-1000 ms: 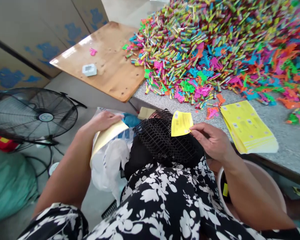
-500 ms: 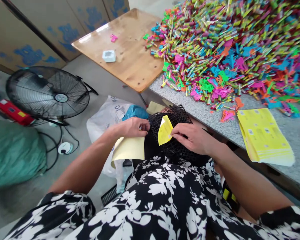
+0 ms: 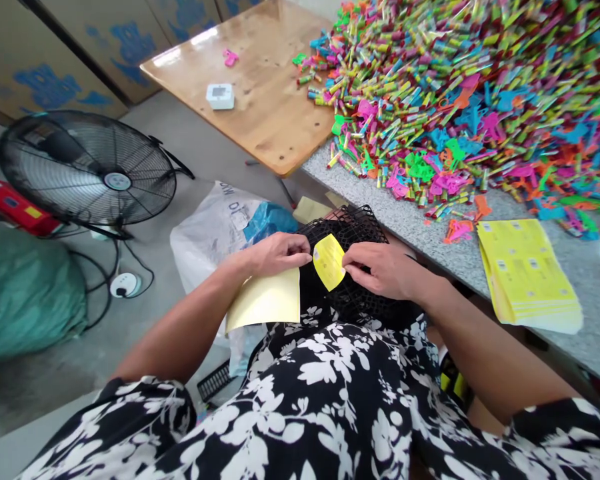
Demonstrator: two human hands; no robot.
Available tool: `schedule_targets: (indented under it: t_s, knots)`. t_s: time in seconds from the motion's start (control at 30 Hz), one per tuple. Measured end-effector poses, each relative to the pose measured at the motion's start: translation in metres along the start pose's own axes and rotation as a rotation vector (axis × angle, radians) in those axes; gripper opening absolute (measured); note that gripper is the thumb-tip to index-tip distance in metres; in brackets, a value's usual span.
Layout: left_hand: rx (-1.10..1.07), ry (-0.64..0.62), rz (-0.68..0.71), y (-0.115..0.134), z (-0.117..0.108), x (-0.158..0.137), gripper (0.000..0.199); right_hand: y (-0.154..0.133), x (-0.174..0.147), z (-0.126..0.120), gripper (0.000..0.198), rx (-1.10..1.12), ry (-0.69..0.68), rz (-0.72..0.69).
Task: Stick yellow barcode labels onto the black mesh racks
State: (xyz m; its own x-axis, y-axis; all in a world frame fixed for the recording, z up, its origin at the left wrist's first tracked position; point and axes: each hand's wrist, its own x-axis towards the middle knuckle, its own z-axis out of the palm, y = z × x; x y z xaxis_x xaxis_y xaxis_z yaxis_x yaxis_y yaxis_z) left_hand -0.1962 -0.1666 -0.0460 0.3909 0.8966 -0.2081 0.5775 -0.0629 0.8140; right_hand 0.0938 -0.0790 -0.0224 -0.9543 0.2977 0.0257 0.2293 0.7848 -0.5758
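Over my lap, my right hand (image 3: pixel 380 267) pinches a yellow sticker (image 3: pixel 329 261) by its right edge. My left hand (image 3: pixel 280 255) has its fingers curled, with a pale yellow backing sheet (image 3: pixel 267 301) held under them and hanging toward my body. The left fingertips are close to the sticker's left edge; I cannot tell whether they touch it. Under both hands lies black mesh (image 3: pixel 367 230). On the grey stone tabletop to the right rests a stack of yellow sticker sheets (image 3: pixel 530 273).
A large heap of colourful small tubes and plastic pieces (image 3: pixel 430 100) covers the stone table. A wooden table (image 3: pixel 275 87) bears a small white device (image 3: pixel 220 96). At left stand a floor fan (image 3: pixel 90 167) and a green sack (image 3: pixel 30 293). A white plastic bag (image 3: pixel 205 230) lies beside my legs.
The yellow sticker has turned flatter toward my view, and my left hand has moved right, closer to it. The backing sheet has shifted right with the left hand.
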Motion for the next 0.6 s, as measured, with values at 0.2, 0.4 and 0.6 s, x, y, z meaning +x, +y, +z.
schedule_targets:
  t_s: [0.2,0.4,0.6]
  knots:
    - [-0.020,0.027,-0.007,-0.0033,0.0055,0.0058,0.047,0.0000,-0.0004,0.0006,0.016,0.001,0.011,0.015]
    - [-0.049,0.059,-0.025,-0.0047,0.0065,0.0076,0.052,-0.0007,-0.0024,0.0001,0.015,0.033,0.029,0.033]
    - [-0.030,0.054,-0.026,-0.0045,0.0077,0.0080,0.059,-0.0014,-0.0032,0.0029,0.015,0.027,0.032,0.030]
